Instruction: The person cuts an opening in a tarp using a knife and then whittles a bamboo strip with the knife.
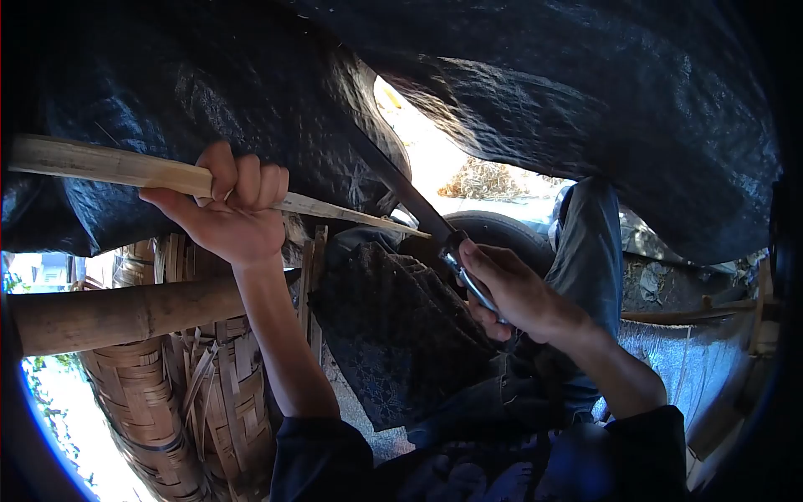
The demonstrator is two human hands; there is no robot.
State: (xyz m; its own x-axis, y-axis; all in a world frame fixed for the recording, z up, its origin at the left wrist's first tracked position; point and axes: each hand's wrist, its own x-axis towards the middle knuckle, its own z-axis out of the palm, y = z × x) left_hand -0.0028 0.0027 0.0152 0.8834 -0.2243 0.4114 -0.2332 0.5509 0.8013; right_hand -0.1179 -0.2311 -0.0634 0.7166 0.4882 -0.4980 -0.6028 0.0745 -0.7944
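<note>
A long pale bamboo strip (109, 161) runs from the left edge toward the middle and narrows to a thin end. My left hand (238, 205) is closed round it, fingers wrapped over the strip. In my right hand (519, 293) is the metal handle of a long dark blade (401, 188), which points up and to the left. The strip's thin end lies close to the blade near the handle; whether they touch I cannot tell. A dark patterned cloth (393, 326) covers my leg below the strip.
Black plastic sheeting (585, 109) hangs across the top. A thick bamboo pole (134, 314) crosses at the left, before woven bamboo baskets (142, 402). A dark tyre (493, 230) lies beyond my hands, beside my jeans-clad leg (590, 243). Bamboo pieces stand at the right edge.
</note>
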